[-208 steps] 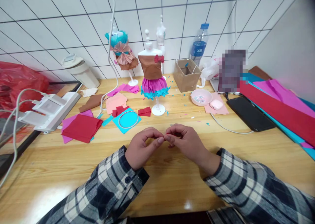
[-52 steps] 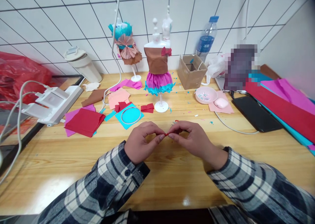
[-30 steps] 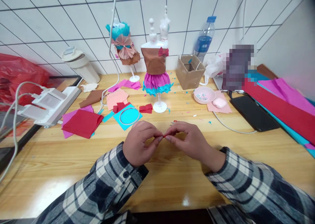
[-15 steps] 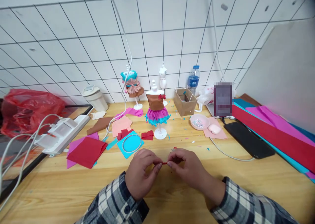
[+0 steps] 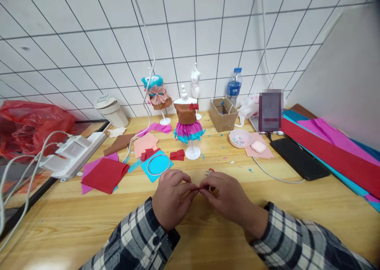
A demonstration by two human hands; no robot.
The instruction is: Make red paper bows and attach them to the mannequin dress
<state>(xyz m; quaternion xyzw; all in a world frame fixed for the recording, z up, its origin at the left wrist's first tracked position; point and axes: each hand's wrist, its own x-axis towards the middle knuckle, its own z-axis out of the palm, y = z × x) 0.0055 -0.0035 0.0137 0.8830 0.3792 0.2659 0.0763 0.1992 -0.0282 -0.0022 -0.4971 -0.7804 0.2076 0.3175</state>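
Observation:
My left hand (image 5: 175,198) and my right hand (image 5: 224,194) meet at the fingertips over the table's near middle, both in a pinch. Between them is a small strip of red crepe paper (image 5: 199,189), mostly covered by the fingers. Just behind my right hand lie small scissors with red on the handle (image 5: 211,170), partly hidden. Farther back stands a mini dress form (image 5: 185,113) in a brown top with a red bow and a purple skirt edged in turquoise. A turquoise square (image 5: 151,175) with a ring (image 5: 147,171) on it lies near my left hand, beside a folded red piece (image 5: 177,155).
Red sheets (image 5: 105,176) and a power strip (image 5: 74,155) with cables lie left. Along the wall stand a lidded cup (image 5: 113,111), a second dressed form (image 5: 158,97), a cardboard box (image 5: 223,117) and a bottle (image 5: 234,86). A pink bowl (image 5: 241,143) and a black phone-like slab (image 5: 299,158) are right.
My fingertips have drawn closer together, so less of the red strip shows between them. The whole scene sits slightly higher in view as the camera tilts down.

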